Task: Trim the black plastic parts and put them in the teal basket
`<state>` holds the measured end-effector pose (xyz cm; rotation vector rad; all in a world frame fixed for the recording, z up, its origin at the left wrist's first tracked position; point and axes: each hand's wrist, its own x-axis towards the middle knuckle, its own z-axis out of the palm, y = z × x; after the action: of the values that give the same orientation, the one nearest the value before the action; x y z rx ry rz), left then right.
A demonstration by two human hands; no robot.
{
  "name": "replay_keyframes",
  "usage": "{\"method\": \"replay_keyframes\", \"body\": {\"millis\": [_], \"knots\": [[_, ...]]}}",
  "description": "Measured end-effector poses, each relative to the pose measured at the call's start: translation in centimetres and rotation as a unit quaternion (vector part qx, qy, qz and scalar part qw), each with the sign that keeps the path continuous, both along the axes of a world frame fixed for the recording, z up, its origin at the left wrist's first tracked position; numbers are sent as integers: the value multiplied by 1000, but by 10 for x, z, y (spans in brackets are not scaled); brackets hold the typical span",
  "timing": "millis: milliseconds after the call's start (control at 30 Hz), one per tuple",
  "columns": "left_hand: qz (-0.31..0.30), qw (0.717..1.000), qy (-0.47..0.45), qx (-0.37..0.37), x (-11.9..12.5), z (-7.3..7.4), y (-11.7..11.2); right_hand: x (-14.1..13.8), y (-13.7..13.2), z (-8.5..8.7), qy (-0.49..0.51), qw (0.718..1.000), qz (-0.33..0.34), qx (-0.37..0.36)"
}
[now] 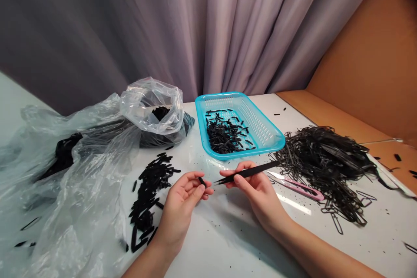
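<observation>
My left hand (185, 197) pinches a small black plastic piece (202, 180) between thumb and fingertips, just above the white table (228, 234). My right hand (252, 184) grips black tweezers (247, 173), whose tip points left at that piece, almost touching it. A pile of the same black pieces (151, 191) lies left of my left hand. Behind my hands stands a turquoise basket (260, 124) with several black pieces (224, 132) inside.
A heap of thin black loops (325, 160) lies at the right, with pink-handled snips (298, 186) beside it. Clear plastic bags (97, 156) holding black parts fill the left. A grey curtain hangs behind; a brown board stands at the right.
</observation>
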<state>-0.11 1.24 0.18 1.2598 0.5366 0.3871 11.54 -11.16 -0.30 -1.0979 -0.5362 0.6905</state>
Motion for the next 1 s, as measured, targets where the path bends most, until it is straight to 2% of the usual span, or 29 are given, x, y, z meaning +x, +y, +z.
{"method": "replay_keyframes", "body": {"millis": [267,500,1000], "knots": [[-9,1000,7,4,0,2,-1,-2,-4,-1,8,1000,22,-5],[-7,1000,3,-4,-1,-2,1,-2,-3,0,-5,1000,22,-10],[-6,1000,1,-13,-2,0,0,-2,-4,-1,-24,999,9,-27]]}}
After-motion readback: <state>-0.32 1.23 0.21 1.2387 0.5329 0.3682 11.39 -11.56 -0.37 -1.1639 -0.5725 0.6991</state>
